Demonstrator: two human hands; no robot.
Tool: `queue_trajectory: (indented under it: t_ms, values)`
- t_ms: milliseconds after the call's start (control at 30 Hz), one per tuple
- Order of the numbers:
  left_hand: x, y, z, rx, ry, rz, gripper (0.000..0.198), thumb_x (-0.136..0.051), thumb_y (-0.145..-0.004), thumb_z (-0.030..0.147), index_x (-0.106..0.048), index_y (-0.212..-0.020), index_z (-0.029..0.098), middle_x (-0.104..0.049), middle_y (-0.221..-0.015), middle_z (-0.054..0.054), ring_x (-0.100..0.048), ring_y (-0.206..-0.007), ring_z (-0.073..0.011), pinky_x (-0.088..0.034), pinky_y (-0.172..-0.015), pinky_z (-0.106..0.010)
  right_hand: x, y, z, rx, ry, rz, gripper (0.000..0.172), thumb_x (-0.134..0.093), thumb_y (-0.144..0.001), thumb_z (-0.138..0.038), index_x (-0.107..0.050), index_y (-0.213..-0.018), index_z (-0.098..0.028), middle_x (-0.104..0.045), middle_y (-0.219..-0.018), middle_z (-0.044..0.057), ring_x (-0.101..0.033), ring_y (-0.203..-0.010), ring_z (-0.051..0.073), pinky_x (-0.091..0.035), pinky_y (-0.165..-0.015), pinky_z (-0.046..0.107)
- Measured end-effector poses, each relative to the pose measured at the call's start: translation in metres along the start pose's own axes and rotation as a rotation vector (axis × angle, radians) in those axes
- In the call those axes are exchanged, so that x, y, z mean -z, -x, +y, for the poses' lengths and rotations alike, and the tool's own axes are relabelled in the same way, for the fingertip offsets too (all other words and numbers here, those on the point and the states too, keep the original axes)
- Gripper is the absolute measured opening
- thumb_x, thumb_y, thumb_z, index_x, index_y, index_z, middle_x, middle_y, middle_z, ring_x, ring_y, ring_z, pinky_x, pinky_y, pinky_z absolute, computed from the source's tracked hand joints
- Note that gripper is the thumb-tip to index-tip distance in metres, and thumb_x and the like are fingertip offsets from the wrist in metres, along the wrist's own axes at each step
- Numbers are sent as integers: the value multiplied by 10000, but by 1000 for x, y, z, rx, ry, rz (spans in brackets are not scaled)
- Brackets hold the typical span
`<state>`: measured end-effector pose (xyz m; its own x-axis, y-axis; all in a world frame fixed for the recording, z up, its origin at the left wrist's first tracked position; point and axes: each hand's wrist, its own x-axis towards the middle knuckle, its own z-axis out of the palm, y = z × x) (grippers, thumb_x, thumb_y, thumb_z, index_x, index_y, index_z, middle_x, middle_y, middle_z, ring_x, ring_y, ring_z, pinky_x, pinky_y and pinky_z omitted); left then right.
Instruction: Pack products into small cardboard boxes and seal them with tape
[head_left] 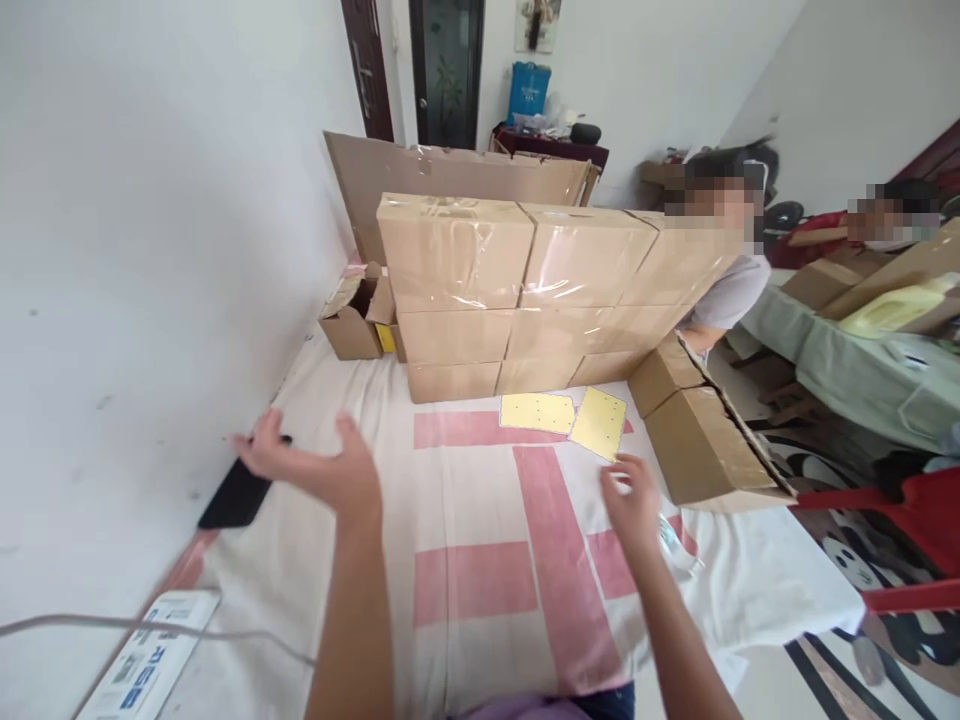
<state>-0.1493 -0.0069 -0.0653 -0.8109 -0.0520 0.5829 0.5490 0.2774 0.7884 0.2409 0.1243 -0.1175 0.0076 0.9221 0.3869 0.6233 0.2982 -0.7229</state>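
Two flat yellow cards with small dark dots lie side by side on the cloth before the cardboard wall. The left yellow card [537, 413] lies lengthwise; the right yellow card [598, 422] is turned at an angle, and their edges nearly meet. At the right card's near corner, my right hand [632, 500] has thumb and fingers curled into a pinch on the corner. My left hand [319, 468] is raised over the left side of the table, palm up, fingers spread, holding nothing. Behind it a black phone-like slab [236, 495] lies by the wall.
A taped cardboard wall [457, 335] stands across the back, with a low cardboard box [701, 440] at right. A small open carton [351, 332] sits at left. A cable [247, 637] crosses a white box [154, 655]. A person [731, 285] is behind the wall.
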Motion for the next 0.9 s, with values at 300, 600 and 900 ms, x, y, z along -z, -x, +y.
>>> queue_trajectory:
  t_ms: [300,600,900]
  values:
    - [-196,-32,-91,348,-187,-385,1106,-869,-769,328,-224,-1615,24,-262,-1668,-366,-245,-1600,-475,-270,-1293,-601,-243,2,-186,177,-654,-678,378,-591,-950,-429,-701,-1262,-245,-700,-1398,104,-633,-1356,264,-493,-1186,473]
    - [-282,-107,-150,248,-63,-360,1200,-877,-763,257,-99,-1642,3,-202,-1700,-354,-178,-1626,-430,-186,-1325,-564,-430,-61,-270,-62,-899,-764,843,-621,-919,-618,-401,-1619,-203,-284,-1766,77,-251,-1649,245,-169,-1360,454]
    - [-295,-106,-168,170,10,-373,1171,-845,-830,342,-75,-1625,-40,-299,-1605,-328,-287,-1521,-398,-204,-1277,-512,-486,-103,-295,-166,-860,-531,646,-485,-999,-465,-421,-1577,-183,-524,-1630,78,-434,-1537,238,-281,-1307,442]
